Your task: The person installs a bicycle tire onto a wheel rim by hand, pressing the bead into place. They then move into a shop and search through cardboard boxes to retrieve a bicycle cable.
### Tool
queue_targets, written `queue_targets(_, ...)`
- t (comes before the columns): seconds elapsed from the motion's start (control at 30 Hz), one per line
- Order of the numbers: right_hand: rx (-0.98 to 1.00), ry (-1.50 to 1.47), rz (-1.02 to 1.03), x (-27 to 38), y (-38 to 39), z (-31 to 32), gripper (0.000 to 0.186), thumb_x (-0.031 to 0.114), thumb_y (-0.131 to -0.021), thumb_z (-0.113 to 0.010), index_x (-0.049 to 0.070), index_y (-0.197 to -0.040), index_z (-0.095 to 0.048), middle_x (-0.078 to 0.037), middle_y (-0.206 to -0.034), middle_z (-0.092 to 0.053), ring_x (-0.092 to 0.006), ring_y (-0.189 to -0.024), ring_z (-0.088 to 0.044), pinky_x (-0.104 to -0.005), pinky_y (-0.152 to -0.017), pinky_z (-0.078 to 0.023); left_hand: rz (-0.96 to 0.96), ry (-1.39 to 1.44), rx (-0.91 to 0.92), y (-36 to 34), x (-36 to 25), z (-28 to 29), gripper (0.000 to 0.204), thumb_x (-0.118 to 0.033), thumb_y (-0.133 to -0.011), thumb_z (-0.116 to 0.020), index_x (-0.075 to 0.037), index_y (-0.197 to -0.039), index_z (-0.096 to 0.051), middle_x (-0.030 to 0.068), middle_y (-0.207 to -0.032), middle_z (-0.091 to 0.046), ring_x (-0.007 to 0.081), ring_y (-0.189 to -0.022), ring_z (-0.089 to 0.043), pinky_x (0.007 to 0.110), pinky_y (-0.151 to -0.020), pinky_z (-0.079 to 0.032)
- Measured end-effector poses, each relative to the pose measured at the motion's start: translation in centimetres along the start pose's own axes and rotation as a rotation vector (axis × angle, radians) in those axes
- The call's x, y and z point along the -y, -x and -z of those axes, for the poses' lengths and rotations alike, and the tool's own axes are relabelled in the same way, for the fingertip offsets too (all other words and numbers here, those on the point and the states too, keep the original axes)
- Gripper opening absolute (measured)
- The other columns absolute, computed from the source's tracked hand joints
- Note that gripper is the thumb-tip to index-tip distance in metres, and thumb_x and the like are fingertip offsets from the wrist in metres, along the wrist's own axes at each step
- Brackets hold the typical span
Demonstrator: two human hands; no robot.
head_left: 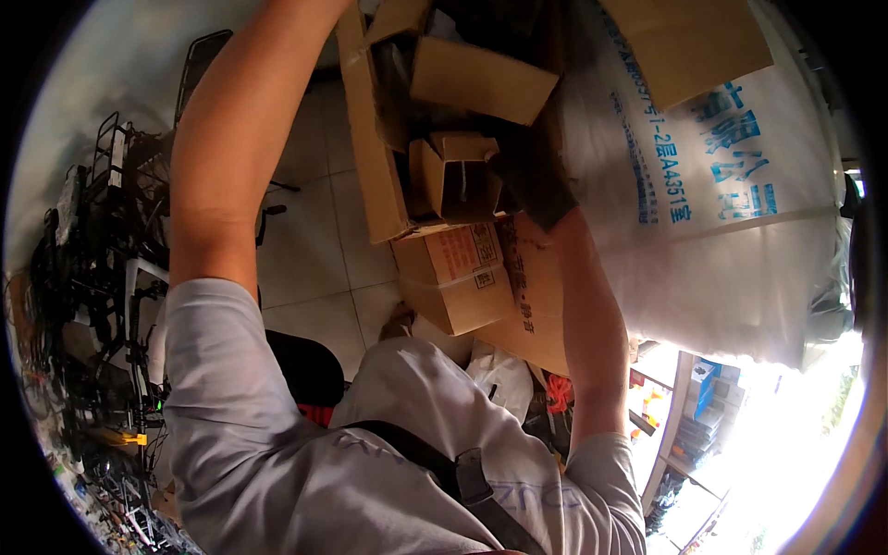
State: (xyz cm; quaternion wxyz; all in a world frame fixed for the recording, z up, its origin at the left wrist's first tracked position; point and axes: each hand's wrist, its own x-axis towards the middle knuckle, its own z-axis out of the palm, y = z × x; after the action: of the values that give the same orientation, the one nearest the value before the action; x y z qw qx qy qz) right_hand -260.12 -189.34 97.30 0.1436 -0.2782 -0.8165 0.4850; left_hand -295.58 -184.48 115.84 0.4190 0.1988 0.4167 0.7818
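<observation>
Cardboard fills the upper middle of the view, and both arms are raised into it. The right hand (541, 190) is only partly made out, a dark shape pressed against the edge of a large open carton (370, 157); whether its fingers are curled or flat cannot be told. The left hand is carried out past the top edge of the picture, so its state cannot be seen; only the left forearm (227, 139) is shown, running up beside the carton's left wall.

Inside the big carton, a small open box (460, 176) is seen tipped on its side, with a flat folded piece of cardboard (476, 79) lying above it. Just below the carton, a closed brown box with labels (453, 277) is stacked, touching a larger brown box (536, 296) at its right. A big white woven sack with blue print (721, 213) is leaned against the stack on the right.

A risk is judged here: the carton is held high and tilted, so the loose small box could be spilled out, and the sack could be slid onto the right forearm if the stack is shifted.

Pale floor tiles (310, 240) are seen at the left, beyond them a tangle of black metal frames and cables (102, 277).
</observation>
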Motion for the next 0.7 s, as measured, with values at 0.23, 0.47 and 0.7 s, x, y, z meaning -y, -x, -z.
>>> queue_targets(0.23, -0.312, 0.404, 0.234, 0.2, 1.7, -0.8, 0.062, 0.019, -0.088, -0.07, 0.005, -0.144, -0.046, -0.022, -0.128, -0.06, -0.0352, -0.116, -0.064, -0.0425, -0.089, -0.059, -0.063, -0.162, -0.04, 3.7, 0.3, -1.1, 0.044, -0.031, -0.106, -0.052, -0.001, -0.137, -0.054, 0.0239, -0.126, -0.065, 0.0369, -0.099, -0.071, 0.048, -0.078, -0.068)
queue_targets(0.47, -0.17, 1.149, -0.387, -2.2, 1.6, 4.2, 0.041, 0.039, -0.101, -0.056, 0.007, -0.124, -0.065, -0.022, -0.135, -0.062, -0.0362, -0.114, -0.067, -0.0459, -0.099, -0.054, -0.006, -0.685, -0.046, 3.1, 0.8, -1.3, 0.033, -0.027, -0.103, -0.06, 0.0, -0.123, -0.065, 0.0186, -0.12, -0.069, 0.0269, -0.096, -0.072, 0.039, -0.067, -0.06)
queue_targets(0.7, 0.285, 1.222, -0.446, 7.9, 0.6, 0.7, 0.034, 0.034, -0.104, -0.054, 0.004, -0.108, -0.07, -0.019, -0.118, -0.067, -0.0323, -0.102, -0.07, -0.045, -0.088, -0.058, -0.069, -1.4, -0.001, 7.4, 2.5, -2.2, 0.034, -0.03, -0.098, -0.069, 0.001, -0.113, -0.065, 0.0176, -0.115, -0.072, 0.0243, -0.095, -0.068, 0.037, -0.078, -0.055)
